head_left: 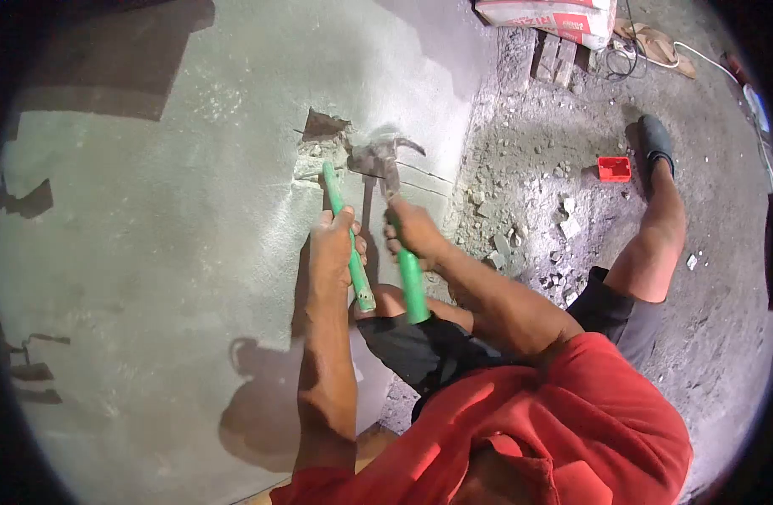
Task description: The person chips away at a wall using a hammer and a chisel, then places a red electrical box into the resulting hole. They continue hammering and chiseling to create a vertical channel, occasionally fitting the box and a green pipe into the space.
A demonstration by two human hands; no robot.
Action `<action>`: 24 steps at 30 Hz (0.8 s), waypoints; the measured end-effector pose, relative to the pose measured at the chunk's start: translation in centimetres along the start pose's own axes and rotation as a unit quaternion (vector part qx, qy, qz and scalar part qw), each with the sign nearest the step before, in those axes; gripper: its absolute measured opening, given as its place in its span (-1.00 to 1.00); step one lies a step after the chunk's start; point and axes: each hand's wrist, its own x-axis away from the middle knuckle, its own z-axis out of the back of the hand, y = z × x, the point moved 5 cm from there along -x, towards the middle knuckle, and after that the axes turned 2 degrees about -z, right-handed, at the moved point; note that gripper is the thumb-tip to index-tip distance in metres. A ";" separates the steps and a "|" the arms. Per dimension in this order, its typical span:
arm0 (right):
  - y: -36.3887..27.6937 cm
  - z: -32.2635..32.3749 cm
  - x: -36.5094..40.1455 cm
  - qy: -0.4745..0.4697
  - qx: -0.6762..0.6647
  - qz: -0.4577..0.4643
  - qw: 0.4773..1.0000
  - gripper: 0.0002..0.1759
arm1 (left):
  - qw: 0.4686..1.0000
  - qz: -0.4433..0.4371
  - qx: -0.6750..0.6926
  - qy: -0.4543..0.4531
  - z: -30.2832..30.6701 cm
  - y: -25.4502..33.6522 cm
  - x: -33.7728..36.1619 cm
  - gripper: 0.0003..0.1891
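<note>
My left hand (331,252) is closed round a green chisel (333,190), whose far end meets the broken edge of a rough hole (322,126) in the grey plastered wall (193,227). The chisel's struck end, with worn paint, sticks out below my fist. My right hand (417,231) grips a claw hammer (413,286) by its green handle. The slightly blurred hammer head (386,155) is up to the right of the chisel, apart from it. A crack or cut line (420,175) runs right from the hole.
Broken rubble (504,240) covers the floor along the wall's foot. A red plastic box (614,169) lies near my shoe (655,136). At the top are a printed sack (563,18), a wooden pallet piece (555,61) and a white cable (711,52).
</note>
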 end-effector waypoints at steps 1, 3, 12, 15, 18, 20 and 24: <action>-0.4 0.4 0.6 -0.002 0.002 0.001 1.000 -0.46 | 1.000 -0.002 0.001 0.001 0.0 0.2 0.0 -0.80; -1.4 2.7 1.8 0.039 -0.047 0.032 0.998 -0.48 | 1.000 0.013 -0.005 0.007 0.1 0.3 0.1 -0.80; -0.3 0.5 0.5 0.013 -0.026 -0.007 1.000 -0.51 | 0.999 0.004 -0.029 0.012 -0.2 0.6 0.0 -0.81; -2.2 3.8 1.7 0.086 -0.184 0.055 0.978 -0.50 | 1.000 0.000 -0.016 0.020 -0.1 0.1 -0.1 -0.81; -0.3 3.2 0.1 0.151 -0.391 0.156 0.894 -0.52 | 0.999 0.015 -0.007 0.028 -0.2 0.0 -0.1 -0.81; 2.1 -0.1 -0.9 0.001 0.035 0.031 0.999 -0.51 | 0.999 0.010 -0.023 0.024 -0.5 0.3 -0.4 -0.81; -1.8 4.2 0.0 0.066 -0.173 0.020 0.983 -0.57 | 0.999 0.016 -0.024 0.018 -0.7 0.9 0.3 -0.80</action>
